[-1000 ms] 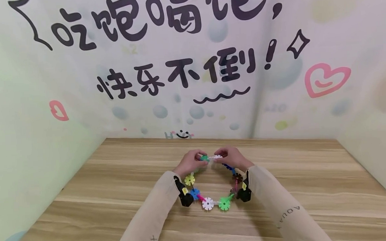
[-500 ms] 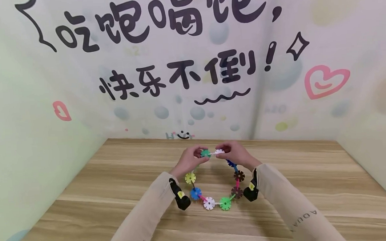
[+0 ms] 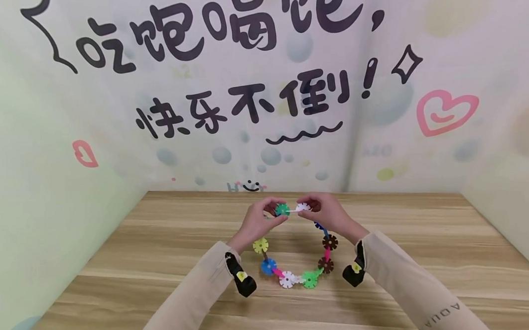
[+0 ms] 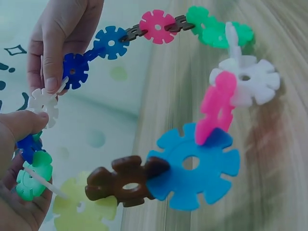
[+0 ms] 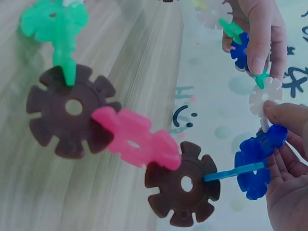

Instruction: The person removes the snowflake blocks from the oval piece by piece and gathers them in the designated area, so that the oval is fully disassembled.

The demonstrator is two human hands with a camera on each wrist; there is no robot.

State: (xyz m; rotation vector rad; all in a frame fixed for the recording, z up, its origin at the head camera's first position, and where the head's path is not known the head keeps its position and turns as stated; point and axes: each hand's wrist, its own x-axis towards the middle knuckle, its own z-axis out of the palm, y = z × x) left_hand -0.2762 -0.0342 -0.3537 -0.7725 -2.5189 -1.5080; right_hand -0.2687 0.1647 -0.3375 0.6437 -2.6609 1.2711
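Observation:
Several notched plastic discs, pushed into one another by their slots, form a loop in many colours. At its far side my left hand pinches the loop by a green disc. Opposite it my right hand grips the loop at a white disc. A thin white piece spans the short gap between the hands. In the left wrist view a blue disc hangs close to the camera. In the right wrist view brown discs and a pink one link up. My fingers partly hide the held pieces.
A wood-grain table lies under the hands. Behind it hangs a printed white cloth with black lettering, and pale walls stand at both sides. Black wrist cameras hang below the sleeves.
Both hands have risen slightly with the far side of the loop, and my forearms have spread apart. The green and white discs now show more clearly between the fingers.

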